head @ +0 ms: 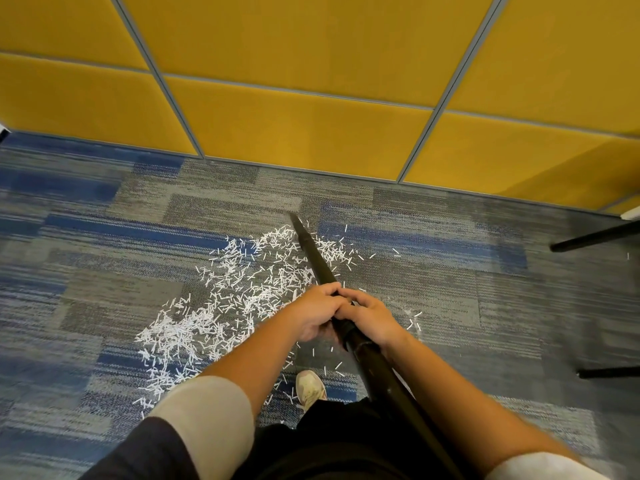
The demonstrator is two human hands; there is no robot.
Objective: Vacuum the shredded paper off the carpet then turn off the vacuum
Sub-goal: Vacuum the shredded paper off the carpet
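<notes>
A black vacuum tube (317, 258) slants from my lap up to a narrow nozzle tip at the far edge of the paper. White shredded paper (225, 296) lies scattered over the grey and blue carpet (104, 237), mostly left of the tube. My left hand (317, 315) grips the tube from the left, fingers curled over it. My right hand (372, 318) grips it from the right, just behind the left hand. The two hands touch. The vacuum's body and its switch are out of view.
A yellow panelled wall (311, 126) stands just beyond the paper. Black furniture legs (595, 237) reach in at the right. My pale shoe (310, 388) stands on the carpet among loose shreds below the hands.
</notes>
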